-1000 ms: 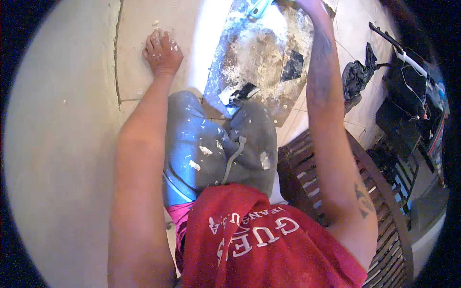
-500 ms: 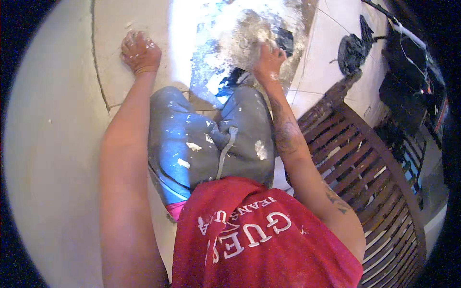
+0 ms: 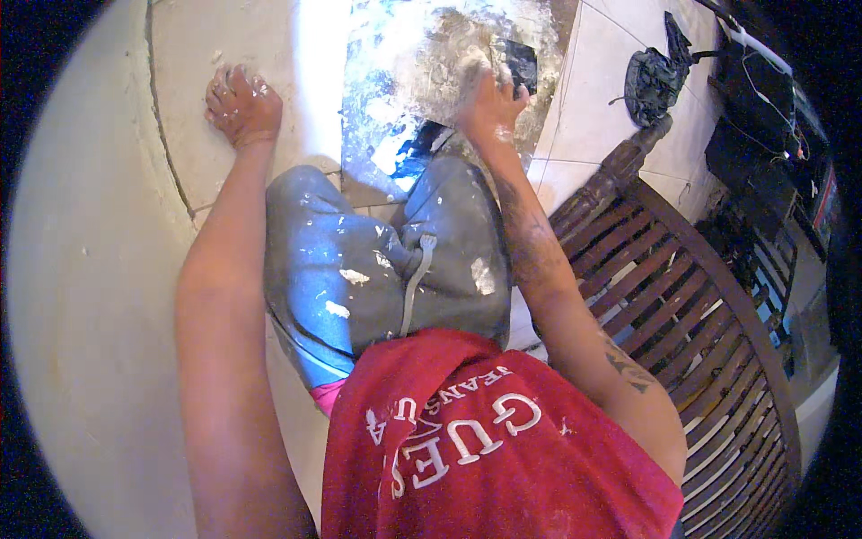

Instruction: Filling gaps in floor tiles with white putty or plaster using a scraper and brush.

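My left hand [image 3: 242,108] leans on the beige tiled floor [image 3: 193,40], its fingers apart and smeared with white paste. No object shows in it. Over a dark sheet [image 3: 377,54] thickly smeared with white and grey-brown paste, my right hand [image 3: 494,112] reaches down. Its fingers are spread, and their tips lie at a pale lump of paste [image 3: 474,61]. Whether a little paste sits under them I cannot make out. Right beside these fingers is a bare black patch [image 3: 521,67] on the sheet. Another dark patch [image 3: 420,148] shows near my knees.
My grey trousers [image 3: 386,251] are spotted with white. A slatted brown wooden chair [image 3: 682,314] lies close by my right arm. Beyond its post sits a crumpled black bag [image 3: 655,81]. A pale wall [image 3: 90,269] runs along the left. Cables [image 3: 772,126] hang at the far right.
My right hand has shifted slightly left across the sheet, and its fingers have spread apart. The whole view has moved a little; my left hand stays on the floor.
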Demonstrator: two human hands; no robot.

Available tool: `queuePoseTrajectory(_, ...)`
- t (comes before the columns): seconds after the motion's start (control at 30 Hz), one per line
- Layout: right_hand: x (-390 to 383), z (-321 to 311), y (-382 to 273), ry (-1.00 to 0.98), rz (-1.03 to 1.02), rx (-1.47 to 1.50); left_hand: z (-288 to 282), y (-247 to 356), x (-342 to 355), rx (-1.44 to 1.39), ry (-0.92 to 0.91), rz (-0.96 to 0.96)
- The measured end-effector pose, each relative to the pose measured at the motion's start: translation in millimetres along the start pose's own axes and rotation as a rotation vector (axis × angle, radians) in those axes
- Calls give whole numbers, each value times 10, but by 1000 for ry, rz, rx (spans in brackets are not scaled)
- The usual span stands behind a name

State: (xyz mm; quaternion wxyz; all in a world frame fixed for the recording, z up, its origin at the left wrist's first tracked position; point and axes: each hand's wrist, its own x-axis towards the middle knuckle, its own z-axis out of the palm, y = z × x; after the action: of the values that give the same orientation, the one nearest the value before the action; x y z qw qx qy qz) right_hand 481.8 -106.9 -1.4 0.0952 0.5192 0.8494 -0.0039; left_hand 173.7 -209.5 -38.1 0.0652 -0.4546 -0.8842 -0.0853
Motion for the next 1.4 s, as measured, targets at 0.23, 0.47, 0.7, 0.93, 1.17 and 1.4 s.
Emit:
queuePoseTrajectory(0.23,4,37,-18,-126,-21,-134,31,52,-4,27,9,-13)
queuePoseTrajectory(0.47,-146,-101,-119,-221,-151,-123,45,22,7,-35,69,10)
queuePoseTrajectory(0.7,147,-316,68,-281,71,117,37,-14,20,-36,12,-15)
queuePoseTrajectory(0.93,-136,-123,-110,-114,-119,146,56,-27,25,-28,54,10)
queuePoseTrajectory(1.17,-28,-161,81,-132,-43,-50,50,57,-11,-43,45,-2)
queuePoseTrajectory(1.4,-312,-8,-36,-46,-232,-88,132,-12,-27,-45,56,15)
